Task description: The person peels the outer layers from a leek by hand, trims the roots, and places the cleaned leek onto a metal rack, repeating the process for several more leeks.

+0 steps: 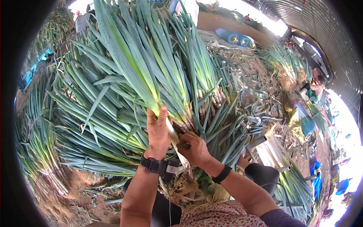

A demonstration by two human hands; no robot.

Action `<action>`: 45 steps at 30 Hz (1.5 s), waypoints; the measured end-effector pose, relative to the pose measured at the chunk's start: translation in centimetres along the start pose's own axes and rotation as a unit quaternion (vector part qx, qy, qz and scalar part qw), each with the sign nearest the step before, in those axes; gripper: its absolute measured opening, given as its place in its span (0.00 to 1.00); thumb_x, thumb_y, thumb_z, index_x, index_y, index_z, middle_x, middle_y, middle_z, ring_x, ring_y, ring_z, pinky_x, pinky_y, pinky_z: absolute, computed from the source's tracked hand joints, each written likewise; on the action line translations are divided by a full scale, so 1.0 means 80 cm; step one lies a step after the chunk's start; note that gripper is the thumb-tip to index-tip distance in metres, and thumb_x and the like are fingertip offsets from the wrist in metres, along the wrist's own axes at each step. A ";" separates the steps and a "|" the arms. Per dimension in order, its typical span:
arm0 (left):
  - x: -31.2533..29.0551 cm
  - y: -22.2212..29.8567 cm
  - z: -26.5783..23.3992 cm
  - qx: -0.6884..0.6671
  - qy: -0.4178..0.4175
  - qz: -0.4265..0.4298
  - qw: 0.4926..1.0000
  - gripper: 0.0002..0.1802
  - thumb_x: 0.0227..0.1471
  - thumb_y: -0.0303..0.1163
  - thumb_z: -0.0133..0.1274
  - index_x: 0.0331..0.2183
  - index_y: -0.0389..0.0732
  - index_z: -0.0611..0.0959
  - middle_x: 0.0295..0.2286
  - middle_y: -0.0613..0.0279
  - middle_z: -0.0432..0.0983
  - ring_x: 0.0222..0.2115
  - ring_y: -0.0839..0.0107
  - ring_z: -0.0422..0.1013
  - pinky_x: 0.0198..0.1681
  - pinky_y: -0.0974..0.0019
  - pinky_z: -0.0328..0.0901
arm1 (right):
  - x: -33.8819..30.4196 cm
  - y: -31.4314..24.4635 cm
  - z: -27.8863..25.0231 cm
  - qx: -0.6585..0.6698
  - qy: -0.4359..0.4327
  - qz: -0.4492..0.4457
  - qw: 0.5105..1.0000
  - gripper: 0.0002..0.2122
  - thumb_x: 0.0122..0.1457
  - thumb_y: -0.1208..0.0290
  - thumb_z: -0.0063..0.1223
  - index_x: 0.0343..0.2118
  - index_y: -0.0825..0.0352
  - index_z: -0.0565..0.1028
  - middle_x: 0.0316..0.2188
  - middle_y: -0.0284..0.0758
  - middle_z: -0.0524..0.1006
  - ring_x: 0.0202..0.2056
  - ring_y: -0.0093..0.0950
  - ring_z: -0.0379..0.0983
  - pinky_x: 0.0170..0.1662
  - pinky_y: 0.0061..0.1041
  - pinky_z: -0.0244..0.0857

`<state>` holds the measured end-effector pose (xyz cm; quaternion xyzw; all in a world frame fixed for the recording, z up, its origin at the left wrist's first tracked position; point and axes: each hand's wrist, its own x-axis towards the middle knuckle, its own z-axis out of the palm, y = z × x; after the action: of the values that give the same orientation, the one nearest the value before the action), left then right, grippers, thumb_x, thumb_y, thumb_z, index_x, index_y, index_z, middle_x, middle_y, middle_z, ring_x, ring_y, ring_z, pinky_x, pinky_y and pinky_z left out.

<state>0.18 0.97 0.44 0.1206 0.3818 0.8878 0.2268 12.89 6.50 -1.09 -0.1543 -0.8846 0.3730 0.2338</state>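
My L hand (pixel 157 130) is wrapped round one big leek (pixel 147 85), thumb up along the stem, fingers curled beneath, right where green meets white. R hand (pixel 194 148) is half-curled just beyond and to the R of the white shank (pixel 172 133), thumb & fingertips at its side; can't tell from here if they pinch any skin or only brush it.

The leek runs diagonally thru my grip: leaves fan up & away past the L hand, shank slopes back twd me btwn both hands, brownish lower end below the R hand.

Handling, my est.: light overall but long, so top-heavy w/ all that leaf; prob. wants to tip if held too low. Shank looks firm & smooth, maybe slick if damp; leaves look bendy & likely crease or split if squeezed. Best hold IMO = where L hand has it, at the neck, mod. pressure; 2nd hold mid-shank for the R hand. I'd avoid lifting by leaf tips.

Nearby: bunched leeks (pixel 183 118) just beyond the hands, leaf pile (pixel 94 128) L of the L hand, white-stemmed stack (pixel 274 153) well R of the R hand. Cable (pixel 169 206) hangs below the L wrist, worth keeping off the leaves.
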 end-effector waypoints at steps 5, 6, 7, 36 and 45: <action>0.007 0.011 -0.004 0.010 0.013 -0.012 1.000 0.13 0.50 0.37 0.53 0.37 0.47 0.68 0.23 0.71 0.63 0.20 0.77 0.64 0.21 0.71 0.62 | -0.027 0.014 -0.010 0.341 -0.015 0.154 0.927 0.07 0.50 0.72 0.51 0.28 0.70 0.68 0.23 0.32 0.71 0.24 0.22 0.68 0.29 0.21 0.62; 0.008 0.014 -0.006 0.017 0.017 -0.010 1.000 0.14 0.50 0.38 0.53 0.37 0.47 0.68 0.22 0.71 0.63 0.20 0.77 0.64 0.21 0.71 0.62 | -0.031 0.016 -0.017 0.342 -0.015 0.154 0.927 0.07 0.50 0.72 0.51 0.28 0.70 0.68 0.23 0.32 0.71 0.24 0.22 0.68 0.29 0.21 0.62; 0.010 0.016 -0.007 0.026 0.011 0.005 1.000 0.14 0.49 0.38 0.53 0.35 0.47 0.68 0.22 0.71 0.62 0.20 0.77 0.63 0.21 0.71 0.61 | -0.036 0.015 -0.027 0.339 -0.069 0.163 0.924 0.07 0.51 0.72 0.50 0.28 0.70 0.68 0.22 0.31 0.71 0.25 0.19 0.66 0.29 0.19 0.61; 0.005 0.006 -0.001 -0.013 -0.014 -0.026 0.999 0.11 0.51 0.39 0.51 0.35 0.48 0.68 0.22 0.70 0.62 0.20 0.77 0.63 0.21 0.71 0.61 | -0.018 0.014 -0.007 -0.008 -0.064 0.125 0.990 0.09 0.43 0.66 0.53 0.28 0.63 0.78 0.23 0.39 0.76 0.27 0.37 0.73 0.31 0.30 0.67; 0.000 0.008 0.004 -0.018 -0.017 -0.028 0.999 0.10 0.52 0.39 0.50 0.35 0.48 0.68 0.22 0.70 0.63 0.20 0.77 0.63 0.20 0.71 0.62 | -0.020 0.011 -0.016 0.001 -0.050 0.136 0.989 0.10 0.43 0.65 0.53 0.27 0.64 0.78 0.23 0.40 0.75 0.27 0.38 0.73 0.31 0.31 0.66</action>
<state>0.13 0.81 1.11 0.1208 0.3646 0.8858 0.2606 14.95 7.12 -1.41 -0.2543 -0.8654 0.4095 0.1367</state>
